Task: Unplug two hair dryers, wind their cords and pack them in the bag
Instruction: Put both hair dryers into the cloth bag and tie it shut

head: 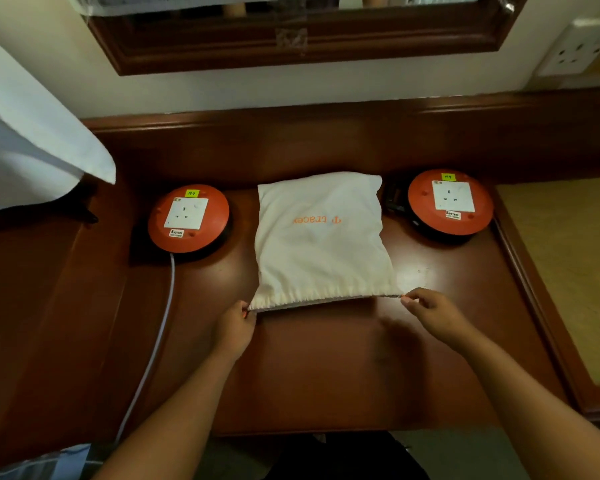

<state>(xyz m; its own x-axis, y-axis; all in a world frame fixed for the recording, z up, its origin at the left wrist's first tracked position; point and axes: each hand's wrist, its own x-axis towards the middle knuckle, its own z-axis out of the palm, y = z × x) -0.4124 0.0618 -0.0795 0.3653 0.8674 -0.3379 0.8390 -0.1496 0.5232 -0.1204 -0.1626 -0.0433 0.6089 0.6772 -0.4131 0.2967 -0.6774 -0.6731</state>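
Note:
A cream cloth drawstring bag [321,237] with orange lettering lies bulging in the middle of the brown wooden desk [326,368], its gathered mouth toward me. My left hand [236,327] pinches the left end of the mouth. My right hand [430,311] pinches the right end, and the opening is pulled flat between them. No hair dryer or cord of one is visible; what fills the bag is hidden.
Two round orange extension reels with white sockets flank the bag, one on the left [189,218] with a white cable [160,334] running off the desk front, one on the right [450,202]. A white cloth [32,161] hangs at left. A wall socket [575,50] sits upper right.

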